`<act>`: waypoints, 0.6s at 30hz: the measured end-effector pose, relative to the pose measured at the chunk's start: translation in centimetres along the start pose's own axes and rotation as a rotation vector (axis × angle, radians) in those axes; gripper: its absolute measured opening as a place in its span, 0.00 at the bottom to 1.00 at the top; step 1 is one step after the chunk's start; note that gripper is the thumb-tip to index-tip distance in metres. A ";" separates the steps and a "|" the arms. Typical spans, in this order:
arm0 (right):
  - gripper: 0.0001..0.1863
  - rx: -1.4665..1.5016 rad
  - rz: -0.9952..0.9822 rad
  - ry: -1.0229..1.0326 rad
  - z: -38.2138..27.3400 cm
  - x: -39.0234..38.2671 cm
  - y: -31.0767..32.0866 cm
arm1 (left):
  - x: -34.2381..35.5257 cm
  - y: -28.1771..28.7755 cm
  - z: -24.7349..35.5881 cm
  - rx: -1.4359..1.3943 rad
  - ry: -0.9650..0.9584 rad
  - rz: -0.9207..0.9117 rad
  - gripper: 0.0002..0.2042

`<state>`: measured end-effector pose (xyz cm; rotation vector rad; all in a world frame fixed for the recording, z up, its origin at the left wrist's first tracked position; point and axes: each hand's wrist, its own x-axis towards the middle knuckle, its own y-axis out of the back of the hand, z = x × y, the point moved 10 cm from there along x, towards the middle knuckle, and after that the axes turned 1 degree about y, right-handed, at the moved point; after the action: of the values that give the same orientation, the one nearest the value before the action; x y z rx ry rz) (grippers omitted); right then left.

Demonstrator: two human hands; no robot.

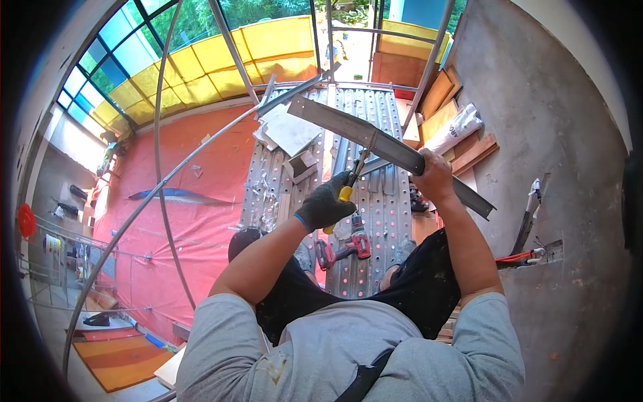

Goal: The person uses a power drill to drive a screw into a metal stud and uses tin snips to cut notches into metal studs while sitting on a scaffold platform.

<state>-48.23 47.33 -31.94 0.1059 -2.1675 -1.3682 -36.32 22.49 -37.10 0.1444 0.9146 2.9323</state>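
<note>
My left hand (328, 203), in a dark glove, is closed around the yellow handles of a pair of metal snips (360, 163). The jaws of the snips meet the near edge of a long grey metal channel (395, 150) at about its middle. My right hand (435, 177) grips the channel nearer its right end. The channel slants from upper left to lower right above the platform. Below it, a red and black cordless drill (348, 246) lies on the perforated metal platform (392, 228) between my feet.
Pale board offcuts (292, 132) and a small grey box-like piece (301, 165) lie on the platform. Scaffold tubes (137, 218) cross at the left, above red floor sheeting (201, 154). At the right stand a bare wall (536, 134), wood boards (475, 154) and a white roll (457, 128).
</note>
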 end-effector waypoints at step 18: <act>0.22 -0.043 -0.199 -0.142 1.2 0.1 -2.6 | 1.2 -1.6 -1.6 -0.186 0.074 -0.009 0.32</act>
<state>-49.53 47.02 -34.46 0.2194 -2.2932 -1.5747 -37.68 23.03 -39.30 0.0219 0.6429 3.0120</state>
